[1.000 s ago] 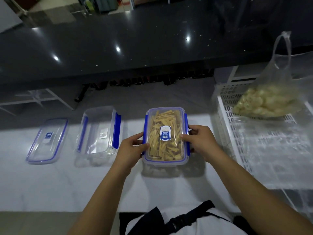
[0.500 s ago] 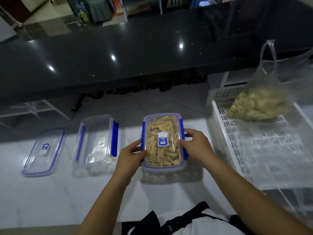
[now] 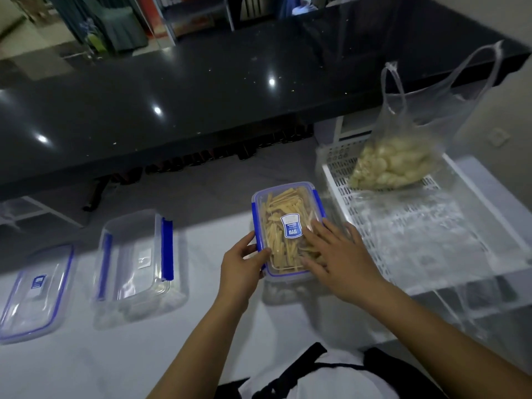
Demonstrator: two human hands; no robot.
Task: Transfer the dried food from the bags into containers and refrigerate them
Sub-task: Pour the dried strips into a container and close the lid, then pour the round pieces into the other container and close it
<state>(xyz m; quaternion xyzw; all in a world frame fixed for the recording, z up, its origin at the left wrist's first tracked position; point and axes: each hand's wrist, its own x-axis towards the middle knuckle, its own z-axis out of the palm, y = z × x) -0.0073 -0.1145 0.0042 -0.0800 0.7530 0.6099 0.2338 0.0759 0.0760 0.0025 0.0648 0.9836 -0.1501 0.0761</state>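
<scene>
The box, packed with pale yellow sticks under a clear top with blue clips, stands on the white desk. The left hand grips the box's near left edge, thumb on the rim and fingers curled against the side. The right hand lies flat on the top, fingers straight and spread, holding nothing. Left of the box stands an empty box, and further left lies a loose lid. Just right of the box is a white slotted rack. Beyond the box to the right, a clear bag of pale pieces rests on that rack.
</scene>
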